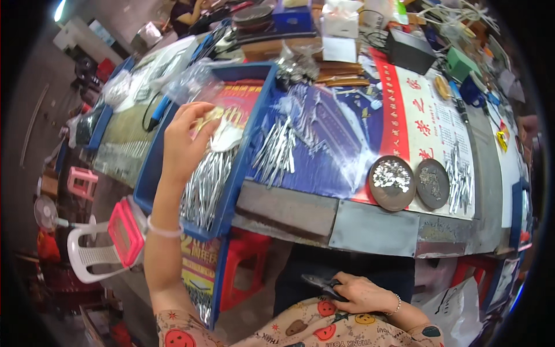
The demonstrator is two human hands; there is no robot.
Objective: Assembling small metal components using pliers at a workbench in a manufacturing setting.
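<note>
My left hand (188, 136) is raised above a blue plastic tray (230, 199), fingers apart and slightly curled, with nothing visible between them. Inside the tray lies a heap of thin silvery metal strips (203, 191). A crumpled white piece (226, 136), perhaps paper or cloth, lies just beyond the strips, close to my thumb. Down at my lap, my right hand (365, 294) is closed around the dark handles of a pair of pliers (315, 282), whose jaws point left. More silvery strips (277, 151) are spread on the blue sheet right of the tray.
Two round brown dishes, one with shiny discs (392, 199) and one with small metal bits (432, 184), sit near the table's front edge. Further strips (461, 184) lie right of them. A clear plastic bag (193, 81) rests over the tray's far end. A white chair (95, 254) stands left.
</note>
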